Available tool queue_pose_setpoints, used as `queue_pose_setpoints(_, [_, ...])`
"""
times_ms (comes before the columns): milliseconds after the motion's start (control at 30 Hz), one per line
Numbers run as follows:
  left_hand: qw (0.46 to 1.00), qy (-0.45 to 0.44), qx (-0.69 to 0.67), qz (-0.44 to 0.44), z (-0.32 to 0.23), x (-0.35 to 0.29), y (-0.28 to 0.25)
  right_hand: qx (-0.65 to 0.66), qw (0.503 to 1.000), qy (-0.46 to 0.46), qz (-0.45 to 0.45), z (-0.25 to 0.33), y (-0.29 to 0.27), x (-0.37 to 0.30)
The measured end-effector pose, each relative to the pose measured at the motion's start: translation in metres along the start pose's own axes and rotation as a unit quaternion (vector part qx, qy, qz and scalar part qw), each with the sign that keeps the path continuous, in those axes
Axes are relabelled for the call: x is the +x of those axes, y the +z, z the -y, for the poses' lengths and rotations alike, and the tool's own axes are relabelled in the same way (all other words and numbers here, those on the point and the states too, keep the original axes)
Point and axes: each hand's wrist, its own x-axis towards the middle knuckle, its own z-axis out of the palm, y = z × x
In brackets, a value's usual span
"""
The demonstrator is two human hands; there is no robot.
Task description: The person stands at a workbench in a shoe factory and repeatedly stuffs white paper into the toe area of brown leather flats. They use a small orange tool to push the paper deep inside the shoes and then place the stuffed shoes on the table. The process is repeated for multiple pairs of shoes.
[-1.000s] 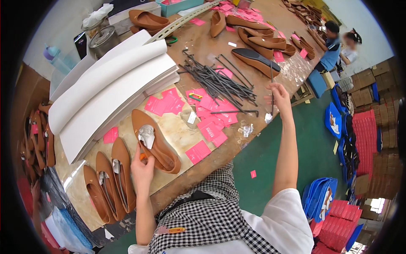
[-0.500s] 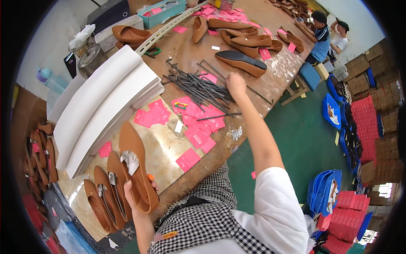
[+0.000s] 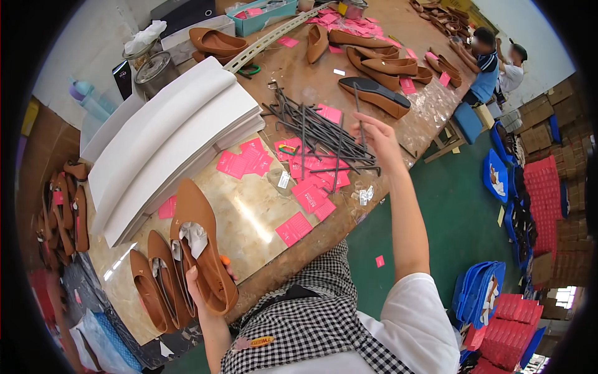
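Observation:
My left hand [image 3: 198,292] is closed around a brown pointed flat shoe [image 3: 194,206] with crumpled white paper stuffed in its toe. A small orange item [image 3: 225,259] shows at my fingers; I cannot make out what it is. More brown flats [image 3: 144,283] stand side by side just left of that shoe. My right hand [image 3: 379,138] pinches a thin dark rod [image 3: 357,100], held upright above the bench. Below it lies a heap of similar black rods [image 3: 305,128], partly over pink cards [image 3: 308,194]. Beyond it, a brown shoe [image 3: 393,107] rests with its dark sole up.
A thick stack of white sheets [image 3: 180,137] takes up the bench's left side. A slotted metal strip [image 3: 274,36], a teal tray [image 3: 265,22] and more brown flats [image 3: 380,59] lie farther back. Two people [image 3: 483,68] sit at the far right. Blue baskets [image 3: 476,290] stand on the green floor.
My right hand has risen from the rod heap with one rod, now upright. Several rods in the heap have shifted. My left hand still holds the shoe, and the whole view has shifted slightly.

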Motion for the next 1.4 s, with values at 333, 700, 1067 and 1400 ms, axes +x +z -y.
queue_pose_setpoints(333, [1.0,0.008,0.013,-0.015,0.004,-0.002,0.002,-0.449,0.865,-0.074,-0.211,0.011,-0.085,0.018])
queue_pose_setpoints(700, [0.999,-0.002,0.044,-0.025,0.005,-0.001,0.004,-0.638,0.75,-0.053,-0.165,-0.052,-0.116,0.016])
queue_pose_setpoints(1067, [0.997,-0.006,0.068,-0.02,0.007,-0.001,0.006,-0.537,0.839,0.086,0.033,-0.039,0.038,-0.037])
queue_pose_setpoints(1400, [0.997,0.019,0.051,-0.047,0.008,-0.003,0.005,-0.59,0.782,0.053,-0.194,-0.018,-0.09,-0.009])
